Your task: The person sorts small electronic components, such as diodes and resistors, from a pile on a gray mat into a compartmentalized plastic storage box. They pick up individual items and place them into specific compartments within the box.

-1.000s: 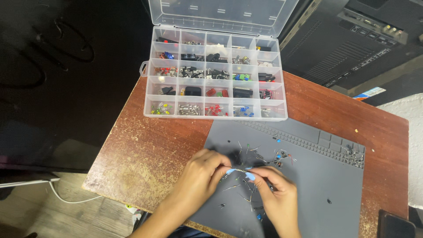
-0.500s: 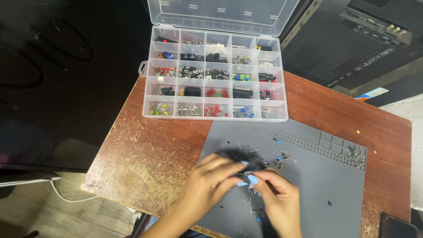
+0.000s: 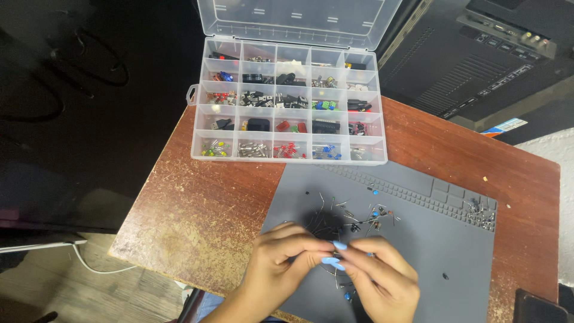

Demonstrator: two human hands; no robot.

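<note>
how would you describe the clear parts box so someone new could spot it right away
On the worn brown wooden table, look past the grey work mat toward the far edge. There sits the clear plastic organiser box, its lid swung open and its grid of compartments holding small electronic parts. It is the only see-through, divided container; everything else nearby is flat or dark.

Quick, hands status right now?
Left hand: fingers pinched at something tiny over the grey mat; cannot tell what.
Right hand: fingertips pinched against the left's, contents hidden.
</note>
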